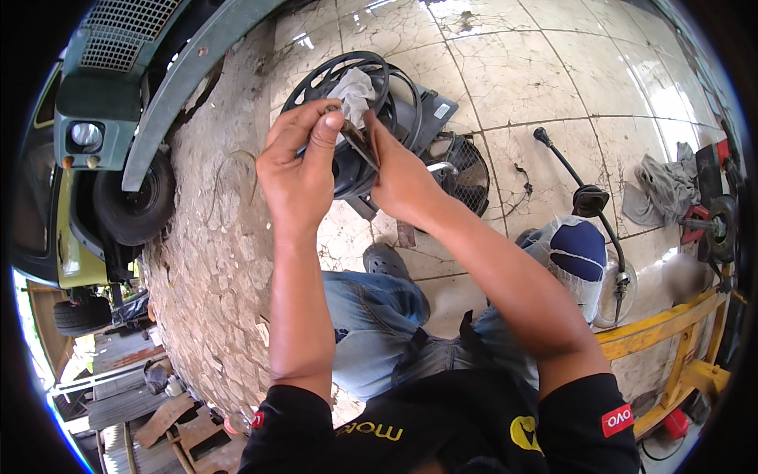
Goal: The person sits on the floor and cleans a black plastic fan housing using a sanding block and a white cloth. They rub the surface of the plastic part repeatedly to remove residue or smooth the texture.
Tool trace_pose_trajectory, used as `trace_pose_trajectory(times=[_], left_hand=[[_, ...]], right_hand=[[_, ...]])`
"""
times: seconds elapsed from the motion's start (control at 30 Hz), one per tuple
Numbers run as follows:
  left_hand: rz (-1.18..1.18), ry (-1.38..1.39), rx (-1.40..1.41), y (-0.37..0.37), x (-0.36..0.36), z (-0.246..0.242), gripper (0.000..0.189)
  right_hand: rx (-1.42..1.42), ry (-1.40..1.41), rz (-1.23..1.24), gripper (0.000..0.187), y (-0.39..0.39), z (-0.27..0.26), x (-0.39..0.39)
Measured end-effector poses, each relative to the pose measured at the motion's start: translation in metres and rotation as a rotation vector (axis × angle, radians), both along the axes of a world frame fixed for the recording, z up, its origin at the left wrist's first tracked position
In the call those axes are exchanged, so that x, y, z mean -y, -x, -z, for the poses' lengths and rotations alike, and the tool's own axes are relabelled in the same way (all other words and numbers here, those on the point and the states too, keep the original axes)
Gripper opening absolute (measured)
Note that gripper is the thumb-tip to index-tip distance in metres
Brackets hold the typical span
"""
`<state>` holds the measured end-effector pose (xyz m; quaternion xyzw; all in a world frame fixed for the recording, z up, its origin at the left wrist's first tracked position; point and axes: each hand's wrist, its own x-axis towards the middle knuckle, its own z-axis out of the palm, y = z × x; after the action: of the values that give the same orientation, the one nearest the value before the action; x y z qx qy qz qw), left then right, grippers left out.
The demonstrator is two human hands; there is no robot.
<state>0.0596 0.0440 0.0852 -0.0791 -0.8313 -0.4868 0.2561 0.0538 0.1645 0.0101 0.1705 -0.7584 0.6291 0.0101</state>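
Observation:
My left hand [302,163] pinches one end of a dark, worn metal rod [355,137] between thumb and fingers. The rod slants down toward my right hand [402,172], which grips a brown sheet [371,127], possibly sandpaper, against its lower part. My right fingers are mostly hidden. Beneath both hands lie round black plastic fan shrouds [379,62], with a crumpled pale rag [354,89] on top. Beside them a fan with a wire guard [471,172] rests on the tiles.
A long gear lever with a rubber boot [589,201] lies to the right. Farther right are a grey cloth [666,183] and a yellow metal frame [657,329]. A vehicle with a detached-looking bumper [177,83] stands at left, over rough concrete [207,255].

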Motion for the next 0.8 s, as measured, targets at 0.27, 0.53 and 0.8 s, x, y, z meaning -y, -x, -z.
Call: trace_pose_trajectory(times=[0.27,0.53,0.8], left_hand=[[-0.016,0.045,-0.036,0.001,-0.001,0.000,0.016],[-0.061,0.125,-0.043,-0.003,-0.001,-0.007,0.016],[-0.048,0.030,-0.005,-0.003,0.009,0.010,0.016]], right_hand=[[0.022,0.114,-0.019,0.082,-0.003,-0.006,0.001],[-0.064,0.044,0.050,0.082,-0.007,0.000,0.005],[-0.198,0.043,0.112,0.080,-0.002,0.006,0.012]])
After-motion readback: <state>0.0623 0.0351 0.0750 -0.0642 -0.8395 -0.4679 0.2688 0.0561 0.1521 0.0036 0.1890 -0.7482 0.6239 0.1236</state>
